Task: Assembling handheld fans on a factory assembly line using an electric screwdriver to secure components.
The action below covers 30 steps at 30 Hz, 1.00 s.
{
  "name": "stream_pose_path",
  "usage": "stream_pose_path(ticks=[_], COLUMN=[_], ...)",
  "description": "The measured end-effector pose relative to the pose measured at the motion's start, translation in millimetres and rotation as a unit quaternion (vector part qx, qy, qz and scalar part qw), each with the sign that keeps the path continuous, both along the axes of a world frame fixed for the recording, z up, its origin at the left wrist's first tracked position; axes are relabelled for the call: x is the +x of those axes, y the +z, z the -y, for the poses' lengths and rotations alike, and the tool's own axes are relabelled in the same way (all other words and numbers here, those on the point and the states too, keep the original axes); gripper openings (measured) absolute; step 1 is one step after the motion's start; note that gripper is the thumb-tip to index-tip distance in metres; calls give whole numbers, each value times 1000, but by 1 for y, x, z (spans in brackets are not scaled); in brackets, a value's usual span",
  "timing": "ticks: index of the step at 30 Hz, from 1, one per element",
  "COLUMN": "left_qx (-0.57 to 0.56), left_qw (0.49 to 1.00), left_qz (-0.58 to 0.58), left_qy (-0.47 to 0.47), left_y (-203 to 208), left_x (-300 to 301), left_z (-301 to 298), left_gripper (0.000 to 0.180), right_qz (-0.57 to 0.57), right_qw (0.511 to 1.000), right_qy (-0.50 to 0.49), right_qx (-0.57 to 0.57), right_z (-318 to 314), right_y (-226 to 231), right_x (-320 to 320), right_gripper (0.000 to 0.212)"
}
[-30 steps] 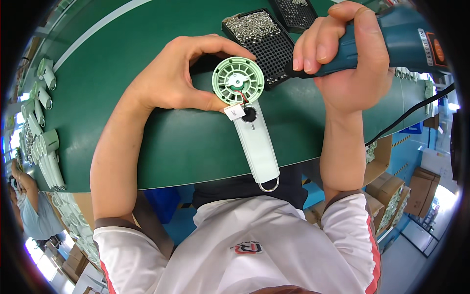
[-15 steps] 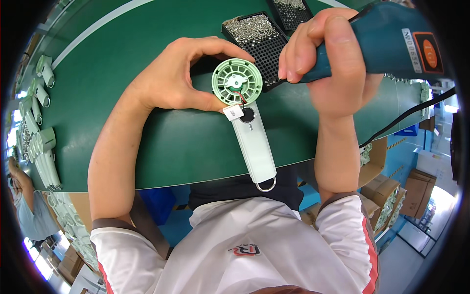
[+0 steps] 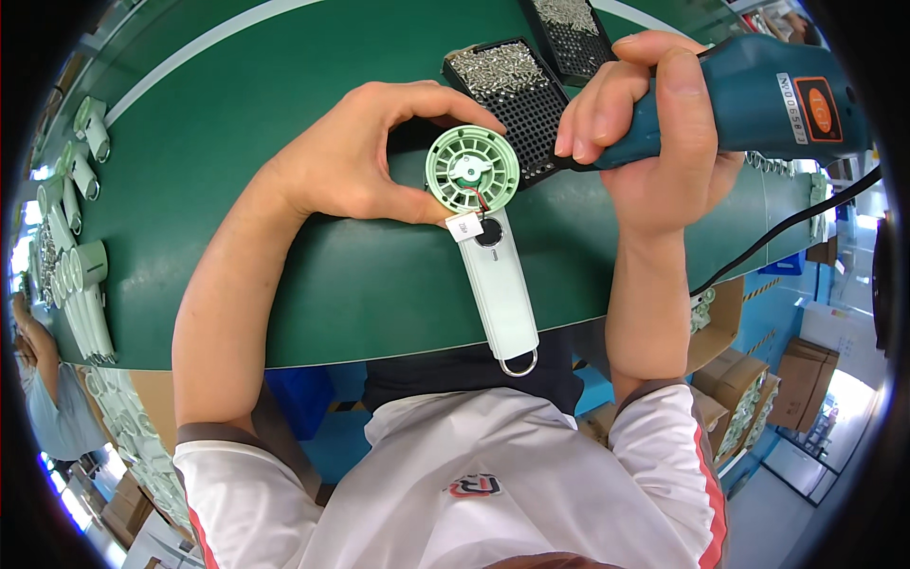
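My left hand (image 3: 355, 161) curls its thumb and fingers round the pale green round head of a handheld fan (image 3: 505, 294). The head's open, spoked side faces up, with small red and dark wires and a white tag at its lower edge. A pale handle with a dark round button and a metal ring points toward me. My right hand (image 3: 664, 133) grips a teal electric screwdriver (image 3: 758, 100), held level to the right of the fan. Its tip points left, over the black screw tray (image 3: 531, 119); the fingers and the tray's dark surface obscure the tip.
Silver screws (image 3: 498, 68) are heaped at the tray's far end. A second black screw tray (image 3: 573, 57) stands behind it. More fan bodies (image 3: 85, 294) line the left side of the green table (image 3: 209, 228). A black cord (image 3: 787, 232) hangs at right, above cardboard boxes (image 3: 735, 365).
Both hands, the fan, the screwdriver and the trays appear slightly lower and farther right, mostly as the view shifts. Both grips stay the same.
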State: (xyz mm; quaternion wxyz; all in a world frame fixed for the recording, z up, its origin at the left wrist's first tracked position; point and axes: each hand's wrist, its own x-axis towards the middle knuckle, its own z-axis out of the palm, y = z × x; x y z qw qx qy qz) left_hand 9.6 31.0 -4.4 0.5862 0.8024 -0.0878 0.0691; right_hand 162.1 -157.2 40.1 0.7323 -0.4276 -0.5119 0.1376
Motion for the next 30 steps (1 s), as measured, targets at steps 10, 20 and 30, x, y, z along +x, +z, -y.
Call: stream_pose_path(ticks=[10,20,30], left_qx=[3,-1,17], left_qw=[1000,999,999], left_qz=[15,33,41], left_qy=[-8,-4,2], left_y=[-2,-2,-6], left_x=[-1,1,-2], left_z=[-2,-1,-4], left_gripper=[65,61,63], right_qz=[-51,2,-2], right_qw=[998,990,980], right_qy=[41,142,196], right_qx=[16,4,-37], right_z=[7,-1,-18], right_y=[14,55,50], right_x=[6,-20,-31], right_gripper=[44,55,58])
